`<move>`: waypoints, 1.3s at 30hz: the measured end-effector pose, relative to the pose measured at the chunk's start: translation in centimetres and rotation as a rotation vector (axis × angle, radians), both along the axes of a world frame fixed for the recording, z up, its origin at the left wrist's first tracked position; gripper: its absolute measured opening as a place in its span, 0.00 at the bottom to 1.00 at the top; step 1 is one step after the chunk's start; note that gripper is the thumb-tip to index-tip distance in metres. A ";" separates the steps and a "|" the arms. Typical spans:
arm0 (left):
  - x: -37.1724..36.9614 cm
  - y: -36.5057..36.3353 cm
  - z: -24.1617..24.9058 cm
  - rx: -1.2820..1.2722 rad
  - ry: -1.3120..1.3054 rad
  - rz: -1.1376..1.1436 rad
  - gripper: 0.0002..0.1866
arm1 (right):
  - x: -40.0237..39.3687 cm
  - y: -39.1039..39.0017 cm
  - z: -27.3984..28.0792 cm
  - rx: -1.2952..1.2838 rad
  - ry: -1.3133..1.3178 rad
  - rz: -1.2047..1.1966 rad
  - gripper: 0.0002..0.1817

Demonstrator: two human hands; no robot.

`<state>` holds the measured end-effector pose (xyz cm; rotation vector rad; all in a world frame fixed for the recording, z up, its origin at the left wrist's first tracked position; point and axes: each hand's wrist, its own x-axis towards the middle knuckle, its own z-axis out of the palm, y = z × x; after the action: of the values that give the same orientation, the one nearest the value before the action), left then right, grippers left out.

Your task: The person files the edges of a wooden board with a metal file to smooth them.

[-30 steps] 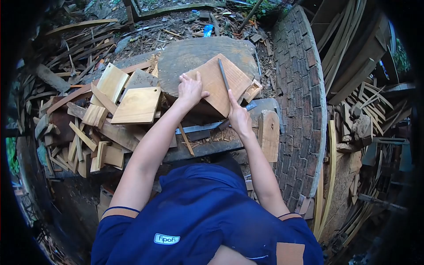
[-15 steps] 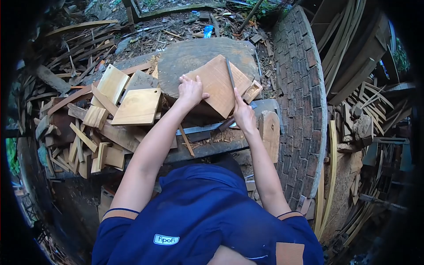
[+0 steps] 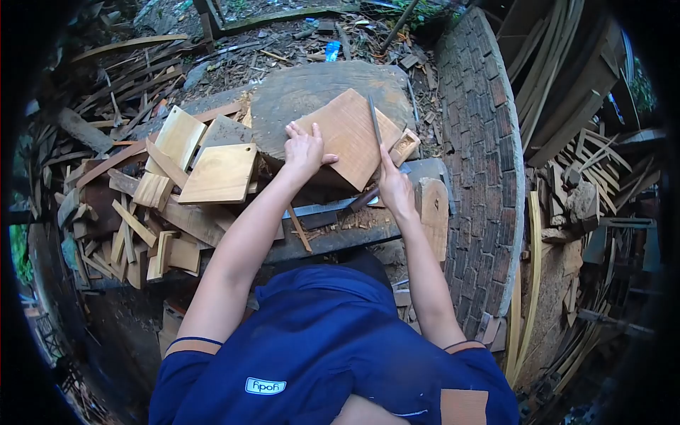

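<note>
A flat reddish-brown wooden board [image 3: 343,134] lies tilted on a large worn wooden block [image 3: 304,88]. My left hand [image 3: 305,150] presses on the board's left edge, fingers spread. In my right hand [image 3: 395,185] is the lower end of a thin dark metal tool [image 3: 374,120], its shaft lying across the right part of the board. A small wooden box with shavings [image 3: 405,146] sits just right of the board. To the left of my left hand are a light square board with a hole [image 3: 221,173] and a second light board [image 3: 173,138].
Wood offcuts [image 3: 142,237] are heaped on the left of the bench. A dark-handled blade tool [image 3: 347,211] lies near the front edge. A rounded wooden piece [image 3: 431,212] stands beside a low brick wall [image 3: 474,163] on the right.
My right hand and the metal tool have shifted slightly to the right and toward me across the board. My left hand stays on the board, its fingers slightly more spread.
</note>
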<state>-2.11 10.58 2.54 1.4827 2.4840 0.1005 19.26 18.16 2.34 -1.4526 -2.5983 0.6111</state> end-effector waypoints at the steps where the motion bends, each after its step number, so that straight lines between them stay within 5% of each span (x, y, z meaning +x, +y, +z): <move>1: -0.2 0.0 0.0 -0.002 0.000 0.014 0.54 | 0.6 -1.2 0.4 -0.037 0.003 0.007 0.29; 13: 0.0 0.2 0.0 0.019 -0.011 0.017 0.55 | -0.6 2.5 -0.6 0.124 0.045 0.001 0.28; 15: 0.1 -0.1 0.0 0.015 -0.021 0.036 0.55 | 0.4 0.1 0.8 -0.028 -0.060 -0.012 0.29; 39: -0.1 0.2 0.1 0.016 -0.002 0.021 0.54 | -0.4 3.0 0.5 -0.030 -0.023 -0.078 0.27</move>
<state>-2.19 10.74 2.59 1.4625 2.5034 0.1254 18.89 21.16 2.81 -1.5709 -2.5457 0.6310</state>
